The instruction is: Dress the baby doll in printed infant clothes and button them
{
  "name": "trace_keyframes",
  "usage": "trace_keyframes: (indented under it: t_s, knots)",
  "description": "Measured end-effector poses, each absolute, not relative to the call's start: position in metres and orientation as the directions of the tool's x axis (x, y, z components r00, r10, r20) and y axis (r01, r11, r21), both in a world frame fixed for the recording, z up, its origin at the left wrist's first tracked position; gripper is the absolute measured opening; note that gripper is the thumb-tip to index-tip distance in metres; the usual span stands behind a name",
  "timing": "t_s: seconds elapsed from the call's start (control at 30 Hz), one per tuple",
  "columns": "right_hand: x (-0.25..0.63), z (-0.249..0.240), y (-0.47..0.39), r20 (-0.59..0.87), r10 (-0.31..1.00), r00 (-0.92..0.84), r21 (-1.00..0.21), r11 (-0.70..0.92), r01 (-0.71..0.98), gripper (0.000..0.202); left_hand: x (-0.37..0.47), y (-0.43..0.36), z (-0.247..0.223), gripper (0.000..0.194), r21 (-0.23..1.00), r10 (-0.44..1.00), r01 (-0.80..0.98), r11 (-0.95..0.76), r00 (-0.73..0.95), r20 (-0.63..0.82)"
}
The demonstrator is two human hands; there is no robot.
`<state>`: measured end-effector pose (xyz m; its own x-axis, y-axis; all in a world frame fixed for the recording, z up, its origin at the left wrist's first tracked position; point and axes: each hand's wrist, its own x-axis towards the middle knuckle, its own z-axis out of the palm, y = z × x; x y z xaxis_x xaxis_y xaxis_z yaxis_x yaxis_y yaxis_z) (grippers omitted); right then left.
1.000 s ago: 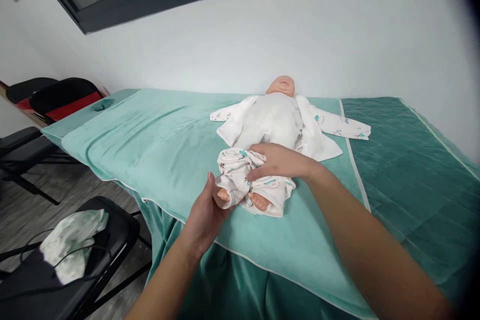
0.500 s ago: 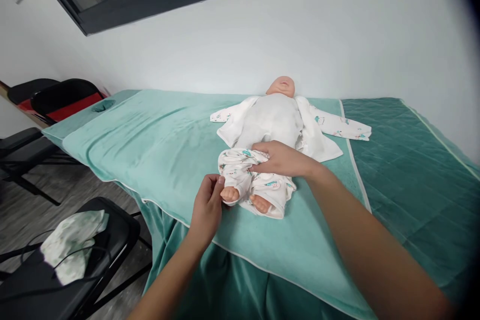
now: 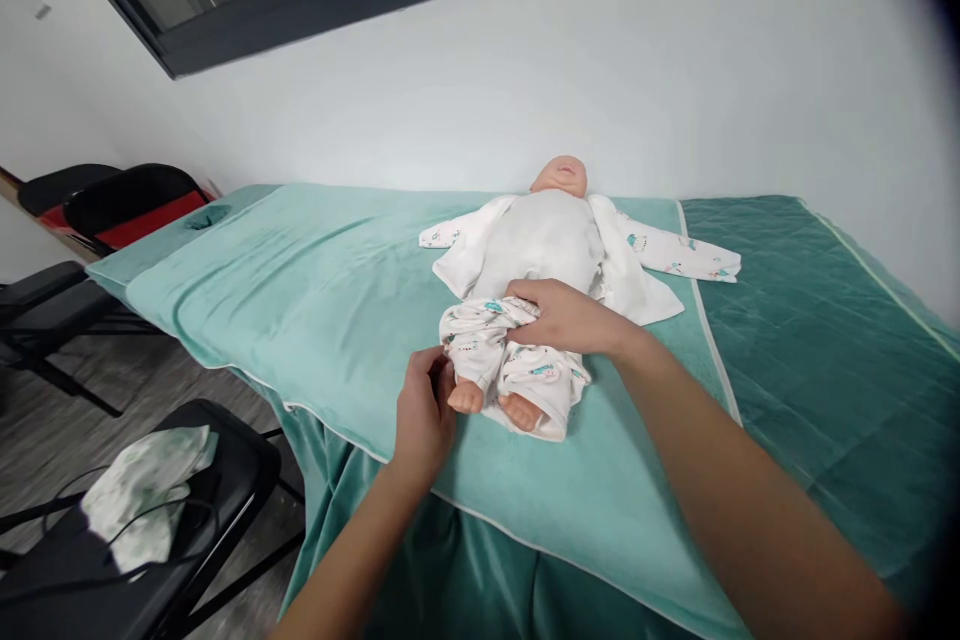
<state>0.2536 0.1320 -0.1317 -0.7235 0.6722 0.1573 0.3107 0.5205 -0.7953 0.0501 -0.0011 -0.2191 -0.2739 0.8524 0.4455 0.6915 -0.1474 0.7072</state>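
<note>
A baby doll (image 3: 561,175) lies on its back on the green-covered bed, its torso wrapped in white cloth. Bunched, printed white baby pants (image 3: 536,372) surround its legs, and both bare feet stick out at the cuffs. My right hand (image 3: 564,318) grips the gathered upper part of the pants, thumb and fingers closed on the fabric. At the cuff beside the foot on the left, my left hand (image 3: 427,412) curls its fingers against the pant leg; its fingertips are partly hidden. An opened long-sleeved baby top (image 3: 641,288) is spread beneath the doll, sleeves stretched sideways.
Pale green covers (image 3: 315,270) drape the bed, with a darker quilted section (image 3: 810,350) on the right. A black chair (image 3: 232,450) at lower left bears a crumpled cloth (image 3: 146,490) and a cable. More chairs (image 3: 135,200) stand farther left, below a dark-framed window (image 3: 247,30).
The cuff has slid up a little, so more of the foot on the left shows. My left hand has shifted slightly right, its thumb off the cuff's front. My right hand keeps its grip.
</note>
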Motion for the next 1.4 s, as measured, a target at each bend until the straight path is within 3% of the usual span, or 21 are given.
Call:
trace_keyframes:
  t_s: [0.1, 0.2, 0.37, 0.47, 0.57, 0.77, 0.93, 1.07, 1.17, 1.27, 1.4]
  knots:
    - [0.250, -0.135, 0.132, 0.178, 0.697, -0.694, -0.809, 0.505, 0.300, 0.012, 0.054, -0.016, -0.221, 0.037, 0.647, 0.861, 0.730, -0.220, -0.166, 0.480]
    - [0.249, -0.136, 0.131, 0.165, 0.691, -0.704, -0.823, 0.489, 0.287, 0.016, 0.055, -0.022, -0.215, 0.044, 0.698, 0.881, 0.688, -0.199, -0.187, 0.435]
    - [0.261, -0.129, 0.134, 0.129, 0.625, -0.770, -0.925, 0.355, 0.134, 0.036, 0.035, -0.003, -0.193, 0.032, 0.870, 0.936, 0.480, -0.111, -0.243, 0.253]
    - [0.273, -0.124, 0.138, 0.165, 0.649, -0.742, -0.961, 0.275, 0.027, 0.033, 0.022, 0.022, -0.175, 0.026, 0.952, 0.927, 0.288, -0.100, -0.321, 0.195]
    - [0.280, -0.122, 0.142, 0.189, 0.738, -0.647, -0.952, 0.300, 0.065, 0.025, 0.021, 0.051, -0.155, 0.025, 0.972, 0.918, 0.180, -0.152, -0.338, 0.206]
    - [0.275, -0.121, 0.136, 0.085, 0.709, -0.700, -0.858, 0.409, 0.310, 0.027, 0.031, 0.092, -0.133, 0.026, 0.957, 0.999, 0.289, 0.036, 0.021, -0.043]
    - [0.272, -0.115, 0.131, 0.011, 0.627, -0.779, -0.814, 0.458, 0.357, 0.030, 0.013, 0.084, -0.125, 0.027, 0.936, 0.928, 0.350, -0.030, 0.357, -0.104]
    - [0.270, -0.112, 0.129, 0.033, 0.541, -0.840, -0.772, 0.548, 0.322, 0.031, 0.006, 0.072, -0.113, 0.023, 0.891, 0.861, 0.429, -0.149, 0.499, -0.096]
    - [0.268, -0.115, 0.128, 0.024, 0.572, -0.820, -0.845, 0.450, 0.289, 0.025, 0.012, 0.068, -0.109, 0.015, 0.855, 0.887, 0.477, -0.204, 0.460, -0.044]
    - [0.264, -0.121, 0.128, 0.058, 0.638, -0.768, -0.912, 0.347, 0.219, 0.023, 0.019, 0.073, -0.116, 0.012, 0.841, 0.926, 0.486, -0.236, 0.375, 0.043]
    - [0.263, -0.127, 0.131, 0.128, 0.733, -0.668, -0.953, 0.277, 0.122, 0.027, 0.025, 0.091, -0.137, 0.010, 0.799, 0.952, 0.521, -0.299, 0.108, 0.286]
